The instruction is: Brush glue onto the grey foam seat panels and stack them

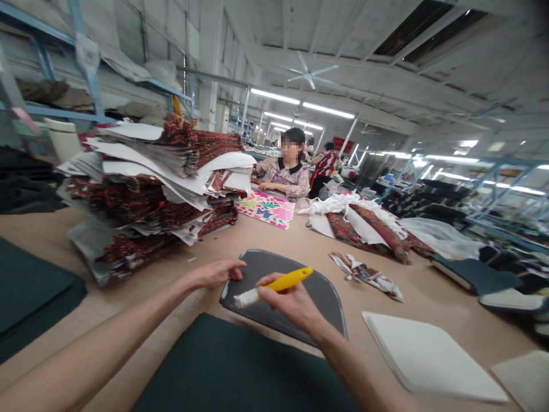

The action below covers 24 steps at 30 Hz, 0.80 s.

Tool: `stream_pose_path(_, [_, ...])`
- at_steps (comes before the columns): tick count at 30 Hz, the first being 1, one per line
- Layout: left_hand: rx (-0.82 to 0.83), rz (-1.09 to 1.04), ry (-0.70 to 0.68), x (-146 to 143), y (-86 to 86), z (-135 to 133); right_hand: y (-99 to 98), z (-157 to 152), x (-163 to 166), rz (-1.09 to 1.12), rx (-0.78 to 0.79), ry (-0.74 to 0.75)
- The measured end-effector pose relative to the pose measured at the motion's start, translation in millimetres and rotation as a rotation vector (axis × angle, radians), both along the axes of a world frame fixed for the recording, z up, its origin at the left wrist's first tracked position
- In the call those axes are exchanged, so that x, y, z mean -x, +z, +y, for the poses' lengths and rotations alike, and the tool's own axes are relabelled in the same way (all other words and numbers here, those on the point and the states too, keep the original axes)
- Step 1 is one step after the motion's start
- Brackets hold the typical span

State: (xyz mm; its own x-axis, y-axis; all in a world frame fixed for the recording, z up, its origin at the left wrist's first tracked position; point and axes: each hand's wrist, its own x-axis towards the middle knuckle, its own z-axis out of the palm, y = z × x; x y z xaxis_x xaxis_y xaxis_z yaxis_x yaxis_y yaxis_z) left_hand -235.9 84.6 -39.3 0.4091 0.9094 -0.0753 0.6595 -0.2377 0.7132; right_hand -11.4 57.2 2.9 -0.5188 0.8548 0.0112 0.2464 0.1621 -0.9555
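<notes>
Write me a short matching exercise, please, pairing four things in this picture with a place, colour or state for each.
Column one:
1. Brush
2. Panel beneath the brush
3. Patterned sheet
4. Twisted cloth strip

Column two:
a. Bright leaf-like shapes on white
b. Held in the right hand
c. On the table, to the right of the panel
d. Dark grey

Right pairs: 1-b, 2-d, 3-a, 4-c

Room between panel (266,264) and white pad (431,356) — fabric stack (150,197) blocks left.
</notes>
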Motion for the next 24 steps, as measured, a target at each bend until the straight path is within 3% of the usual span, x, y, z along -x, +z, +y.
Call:
stream_pose_path(3, [-0.019,0.005,-0.019,0,-3.8,1,-7.1,6,49,0.022,-0.026,0.111])
stream_pose_path(5, [-0.028,0.018,-0.017,1,-7.4,1,-11.8,10,46,-0.017,-0.045,0.13])
stream_pose_path(8, [-0.036,0.052,-0.002,3,-9.2,1,-13.0,13,-3,-0.125,-0.058,0.067])
stream_pose_path(12, [-0.09,0.151,-0.004,-9,4.1,-6,6.6,28,-87,-0.219,-0.132,-0.262])
stream_pose_path(15, [-0.17,0.248,-0.016,-36,18.3,-17,25.3,52,-104,-0.133,-0.213,-0.389])
stream_pose_path(18, [-0.196,0.356,-0.051,-65,25.9,-30,26.2,86,-75,-0.044,-0.245,-0.367])
stream_pose_path(24, [-0.087,0.521,-0.068,-79,31.3,-39,-10.2,142,11,0.05,-0.175,-0.106])
